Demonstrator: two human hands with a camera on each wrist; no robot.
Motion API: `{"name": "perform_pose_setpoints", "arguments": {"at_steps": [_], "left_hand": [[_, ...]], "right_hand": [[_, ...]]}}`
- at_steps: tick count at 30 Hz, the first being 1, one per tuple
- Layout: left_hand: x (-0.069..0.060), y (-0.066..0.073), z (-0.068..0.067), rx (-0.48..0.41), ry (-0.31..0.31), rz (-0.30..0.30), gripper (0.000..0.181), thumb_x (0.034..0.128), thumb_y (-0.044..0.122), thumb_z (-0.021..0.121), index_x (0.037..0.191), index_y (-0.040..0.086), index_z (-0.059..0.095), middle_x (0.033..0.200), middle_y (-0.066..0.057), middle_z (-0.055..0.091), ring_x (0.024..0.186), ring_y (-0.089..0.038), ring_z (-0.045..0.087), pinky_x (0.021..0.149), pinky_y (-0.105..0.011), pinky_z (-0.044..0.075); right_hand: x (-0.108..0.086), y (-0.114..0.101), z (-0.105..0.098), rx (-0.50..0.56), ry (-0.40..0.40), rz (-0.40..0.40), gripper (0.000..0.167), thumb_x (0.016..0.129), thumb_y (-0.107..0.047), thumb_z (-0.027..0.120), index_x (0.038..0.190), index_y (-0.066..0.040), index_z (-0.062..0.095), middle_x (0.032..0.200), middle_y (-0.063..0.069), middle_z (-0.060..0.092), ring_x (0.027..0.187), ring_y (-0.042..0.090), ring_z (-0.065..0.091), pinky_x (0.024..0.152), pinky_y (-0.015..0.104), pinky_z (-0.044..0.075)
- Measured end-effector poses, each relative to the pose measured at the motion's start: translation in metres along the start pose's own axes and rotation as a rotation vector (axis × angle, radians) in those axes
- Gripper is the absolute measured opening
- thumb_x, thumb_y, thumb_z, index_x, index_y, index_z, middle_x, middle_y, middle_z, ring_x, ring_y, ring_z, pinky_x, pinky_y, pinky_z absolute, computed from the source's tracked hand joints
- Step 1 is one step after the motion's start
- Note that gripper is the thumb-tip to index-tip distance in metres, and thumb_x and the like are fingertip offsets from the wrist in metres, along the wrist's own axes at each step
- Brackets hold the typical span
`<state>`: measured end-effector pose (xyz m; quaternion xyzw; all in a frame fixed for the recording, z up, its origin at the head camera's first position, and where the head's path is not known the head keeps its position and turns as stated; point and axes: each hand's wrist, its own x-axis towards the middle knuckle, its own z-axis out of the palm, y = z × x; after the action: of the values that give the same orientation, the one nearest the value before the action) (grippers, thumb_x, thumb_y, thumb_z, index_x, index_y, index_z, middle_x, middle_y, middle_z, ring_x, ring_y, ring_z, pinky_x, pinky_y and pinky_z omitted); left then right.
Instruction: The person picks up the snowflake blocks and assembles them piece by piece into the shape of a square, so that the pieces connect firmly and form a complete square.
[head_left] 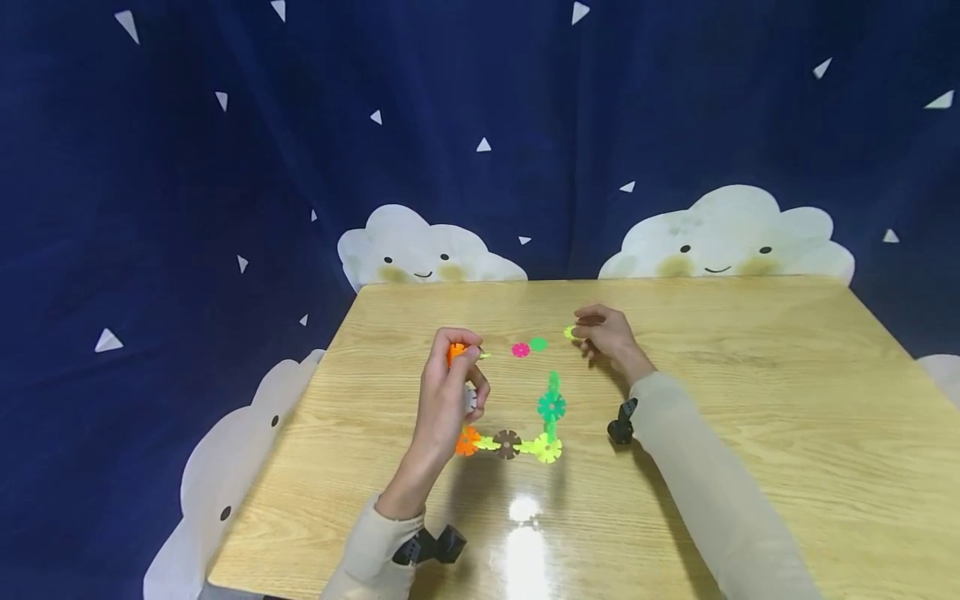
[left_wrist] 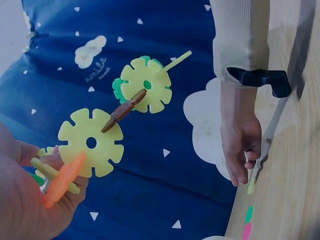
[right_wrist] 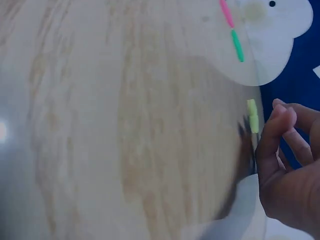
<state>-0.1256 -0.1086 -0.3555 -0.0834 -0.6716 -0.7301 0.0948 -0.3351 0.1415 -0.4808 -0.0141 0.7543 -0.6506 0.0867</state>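
My left hand grips a linked chain of notched plastic flower discs by one end, with an orange disc and yellow ones at the fingers. Raised off the table, the chain runs through a brown disc, a yellow-green disc and a green disc. My right hand hovers over the far part of the table, fingers loosely bent. Right by its fingertips lies a loose yellow-green disc; a small gap shows between them in the right wrist view.
A pink disc and a green disc lie side by side on the wooden table, left of the right hand. Behind the table's far edge hangs a dark blue curtain with white triangles and clouds. Each wrist wears a black camera.
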Motion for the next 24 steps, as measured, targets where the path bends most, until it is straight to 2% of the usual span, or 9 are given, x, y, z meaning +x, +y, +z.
{"name": "perform_pose_setpoints", "arguments": {"at_steps": [3,8,14,17,20,22,24], "left_hand": [[-0.001,0.0,0.002,0.002,-0.004,0.004,0.017,0.1059,0.02,0.046,0.119,0.009,0.051,0.059,-0.008,0.044,0.046,-0.015,0.041,0.039,-0.021,0.028],[-0.002,0.0,0.004,0.01,-0.009,0.012,0.016,0.1063,0.02,0.046,0.118,0.011,0.051,0.06,-0.008,0.045,0.047,-0.015,0.042,0.039,-0.021,0.03],[-0.002,0.0,0.006,0.014,-0.018,0.01,0.021,0.1065,0.02,0.046,0.121,0.006,0.05,0.06,-0.008,0.046,0.047,-0.014,0.042,0.039,-0.02,0.031],[-0.002,0.0,0.006,0.022,-0.016,0.01,0.018,0.1064,0.02,0.046,0.119,0.009,0.051,0.06,-0.008,0.046,0.047,-0.014,0.042,0.039,-0.02,0.031],[-0.002,0.0,0.007,0.026,-0.014,0.014,0.015,0.1062,0.02,0.046,0.118,0.012,0.052,0.061,-0.008,0.046,0.047,-0.014,0.043,0.039,-0.02,0.031],[-0.003,0.0,0.007,0.019,-0.017,0.015,0.017,0.1063,0.02,0.046,0.119,0.01,0.052,0.06,-0.008,0.046,0.047,-0.014,0.043,0.039,-0.02,0.031],[-0.003,0.0,0.008,0.012,-0.02,0.015,0.019,0.1064,0.02,0.046,0.12,0.007,0.051,0.06,-0.008,0.046,0.047,-0.014,0.043,0.039,-0.02,0.032]], "right_hand": [[0.001,0.006,0.001,-0.085,0.021,-0.012,0.045,0.097,0.006,0.064,0.141,0.006,0.054,0.141,0.027,0.056,0.053,0.008,0.054,0.045,0.022,0.046],[0.004,0.011,0.003,-0.279,0.067,-0.04,0.04,0.093,0.009,0.065,0.132,0.002,0.064,0.135,0.027,0.063,0.046,0.01,0.053,0.043,0.025,0.047],[0.003,0.005,0.004,-0.432,0.049,-0.094,0.045,0.086,0.016,0.06,0.128,0.002,0.067,0.132,0.03,0.064,0.05,0.019,0.058,0.047,0.028,0.049],[0.0,0.002,0.001,-0.519,0.037,-0.124,0.048,0.083,0.015,0.064,0.129,0.001,0.068,0.128,0.027,0.067,0.075,0.025,0.066,0.064,0.032,0.054],[-0.003,0.001,-0.004,-0.588,0.013,-0.137,0.042,0.086,0.007,0.07,0.128,0.003,0.069,0.127,0.025,0.067,0.105,0.033,0.062,0.088,0.041,0.054],[-0.006,0.001,-0.008,-0.602,0.002,-0.131,0.037,0.089,0.002,0.073,0.126,0.005,0.07,0.128,0.026,0.066,0.115,0.037,0.058,0.098,0.047,0.051],[-0.01,0.001,-0.012,-0.602,-0.005,-0.123,0.032,0.092,-0.001,0.073,0.123,0.006,0.071,0.129,0.027,0.065,0.119,0.041,0.057,0.103,0.053,0.049]]}}
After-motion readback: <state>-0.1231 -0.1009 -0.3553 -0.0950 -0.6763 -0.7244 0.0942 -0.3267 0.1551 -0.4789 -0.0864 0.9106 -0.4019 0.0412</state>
